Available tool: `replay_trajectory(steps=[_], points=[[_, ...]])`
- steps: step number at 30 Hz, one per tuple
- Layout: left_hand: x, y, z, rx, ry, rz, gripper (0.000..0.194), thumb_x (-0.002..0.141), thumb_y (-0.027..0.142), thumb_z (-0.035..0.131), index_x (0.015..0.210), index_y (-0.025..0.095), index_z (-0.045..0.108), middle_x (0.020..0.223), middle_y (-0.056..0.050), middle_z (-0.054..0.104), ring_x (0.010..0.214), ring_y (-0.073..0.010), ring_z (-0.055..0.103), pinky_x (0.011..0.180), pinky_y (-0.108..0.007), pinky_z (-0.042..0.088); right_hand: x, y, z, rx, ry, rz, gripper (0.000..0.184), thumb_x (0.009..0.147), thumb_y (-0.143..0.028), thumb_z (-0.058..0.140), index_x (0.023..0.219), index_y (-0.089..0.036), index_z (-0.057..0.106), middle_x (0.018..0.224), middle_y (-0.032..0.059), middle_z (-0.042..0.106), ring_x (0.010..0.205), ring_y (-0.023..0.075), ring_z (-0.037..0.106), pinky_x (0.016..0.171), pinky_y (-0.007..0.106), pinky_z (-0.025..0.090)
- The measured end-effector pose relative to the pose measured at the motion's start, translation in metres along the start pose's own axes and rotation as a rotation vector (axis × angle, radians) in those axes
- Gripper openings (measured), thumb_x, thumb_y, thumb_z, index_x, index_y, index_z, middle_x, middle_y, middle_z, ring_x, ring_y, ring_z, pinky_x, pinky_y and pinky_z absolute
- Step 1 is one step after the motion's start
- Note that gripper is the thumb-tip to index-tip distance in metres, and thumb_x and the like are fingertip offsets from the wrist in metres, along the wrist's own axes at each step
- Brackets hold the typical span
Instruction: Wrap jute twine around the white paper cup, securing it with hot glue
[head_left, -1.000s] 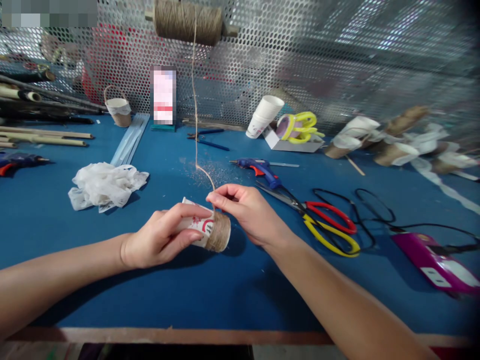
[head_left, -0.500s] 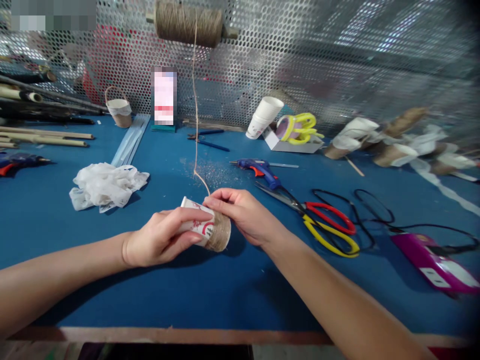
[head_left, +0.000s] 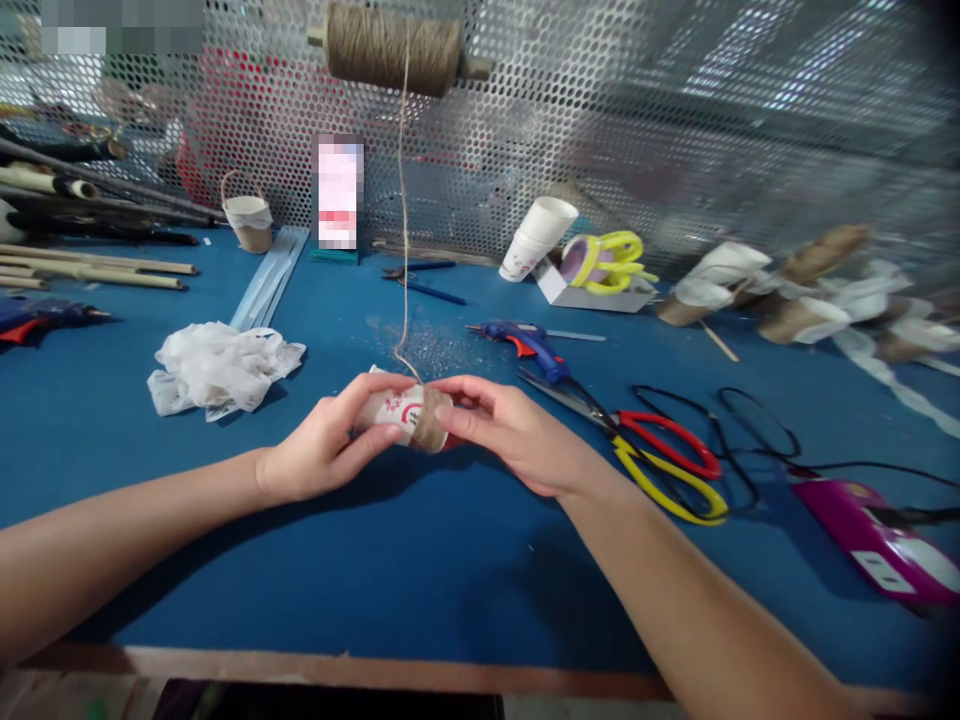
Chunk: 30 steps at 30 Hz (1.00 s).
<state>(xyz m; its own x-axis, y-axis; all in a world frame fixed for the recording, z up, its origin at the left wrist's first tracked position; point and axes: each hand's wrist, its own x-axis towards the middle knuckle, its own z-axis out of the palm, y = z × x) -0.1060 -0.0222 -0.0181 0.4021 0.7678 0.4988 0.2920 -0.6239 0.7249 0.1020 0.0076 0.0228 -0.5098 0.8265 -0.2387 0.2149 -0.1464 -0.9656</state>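
Observation:
A white paper cup with red print lies sideways between my hands, just above the blue table. Brown twine is wound round its base end. My left hand is closed round the cup's rim end, thumb in front and fingers behind. At the twine-wrapped end, my right hand is closed on the cup, its thumb on the windings and its fingers partly hidden behind. A strand of twine runs down from the spool to the top of the cup, with a slight bend near the table.
Right of my hands lie a blue glue gun, large scissors with red and yellow handles, and a purple power strip. Crumpled white lace lies to the left. Stacked paper cups and pliers are farther back.
The cup has turned and risen slightly in my hands. My right thumb has moved from the twine at the cup's upper side down onto the windings. The view has shifted slightly.

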Motion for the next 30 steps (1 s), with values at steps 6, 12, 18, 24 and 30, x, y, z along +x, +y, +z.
replay_trajectory(steps=[6, 12, 18, 24, 30], points=[[0.008, 0.001, 0.002, -0.379, -0.01, -0.409, 0.031, 0.091, 0.033, 0.046, 0.113, 0.012, 0.049, 0.088, -0.005, 0.062, 0.07, -0.0121, 0.058, 0.063, -0.022, 0.048, 0.005, 0.013, 0.005, -0.031, 0.018, 0.073, 0.033, 0.08, -0.05, 0.058, 0.09, -0.018, 0.056, 0.076, 0.0039, 0.064, 0.067, 0.0155, 0.063, 0.066, 0.033, 0.052], [0.007, 0.001, 0.002, -0.389, 0.031, -0.371, 0.026, 0.089, 0.028, 0.049, 0.11, 0.012, 0.052, 0.095, -0.006, 0.061, 0.078, -0.0121, 0.058, 0.072, -0.023, 0.047, 0.003, 0.01, 0.012, -0.081, 0.088, -0.033, 0.028, 0.08, -0.039, 0.061, 0.097, -0.018, 0.053, 0.093, 0.0064, 0.064, 0.078, 0.0157, 0.064, 0.072, 0.033, 0.053], [0.006, 0.003, 0.002, -0.299, 0.038, -0.345, 0.026, 0.088, 0.024, 0.049, 0.109, 0.011, 0.053, 0.094, -0.007, 0.062, 0.074, -0.0118, 0.057, 0.068, -0.023, 0.046, 0.0, 0.004, 0.016, -0.216, 0.139, -0.08, 0.033, 0.076, -0.033, 0.062, 0.102, -0.017, 0.049, 0.09, 0.0076, 0.064, 0.078, 0.018, 0.064, 0.071, 0.035, 0.053], [0.005, 0.01, 0.006, -0.259, 0.04, -0.364, 0.027, 0.088, 0.025, 0.047, 0.111, 0.011, 0.052, 0.092, -0.007, 0.063, 0.072, -0.0129, 0.057, 0.063, -0.023, 0.048, -0.002, 0.004, 0.021, -0.21, 0.176, -0.062, 0.037, 0.072, -0.027, 0.063, 0.105, -0.018, 0.05, 0.103, 0.0104, 0.062, 0.089, 0.021, 0.063, 0.075, 0.037, 0.054], [0.004, 0.011, 0.008, -0.257, 0.039, -0.35, 0.026, 0.089, 0.024, 0.046, 0.112, 0.011, 0.051, 0.091, -0.007, 0.063, 0.072, -0.0123, 0.059, 0.066, -0.023, 0.05, -0.002, 0.006, 0.024, -0.231, 0.177, -0.077, 0.036, 0.071, -0.025, 0.062, 0.105, -0.017, 0.05, 0.104, 0.0118, 0.062, 0.091, 0.0226, 0.063, 0.076, 0.039, 0.054]])
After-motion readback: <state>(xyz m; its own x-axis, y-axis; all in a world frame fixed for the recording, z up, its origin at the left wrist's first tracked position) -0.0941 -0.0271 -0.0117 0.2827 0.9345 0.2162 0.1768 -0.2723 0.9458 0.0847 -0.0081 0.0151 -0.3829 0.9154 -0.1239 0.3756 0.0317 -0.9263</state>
